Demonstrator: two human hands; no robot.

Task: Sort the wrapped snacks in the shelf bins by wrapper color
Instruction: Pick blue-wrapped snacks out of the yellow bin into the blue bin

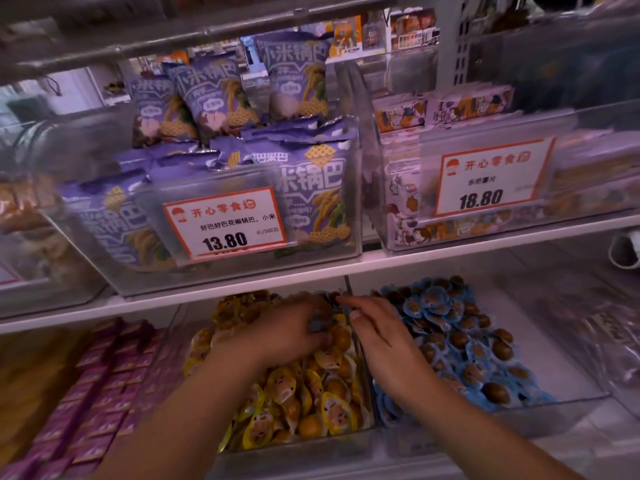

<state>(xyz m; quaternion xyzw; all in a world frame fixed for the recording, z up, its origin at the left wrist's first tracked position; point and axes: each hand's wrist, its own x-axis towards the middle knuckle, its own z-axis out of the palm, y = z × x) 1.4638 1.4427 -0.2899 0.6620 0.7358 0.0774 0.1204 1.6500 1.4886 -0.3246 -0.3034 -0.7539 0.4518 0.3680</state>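
Note:
Two clear bins sit side by side on the lower shelf. The left bin holds yellow-wrapped snacks; the right bin holds blue-wrapped snacks. My left hand reaches deep into the yellow bin, its fingers curled over a few blue-wrapped snacks lying among the yellow ones near the divider. My right hand lies over the divider and the blue bin's left edge, fingers bent, fingertips close to the left hand's. What the right fingers hold is hidden.
Above the hands a white shelf edge carries a bin of purple snack bags with a 13.80 price tag and a bin with an 18.80 tag. Pink-wrapped packets fill the lower shelf at the left.

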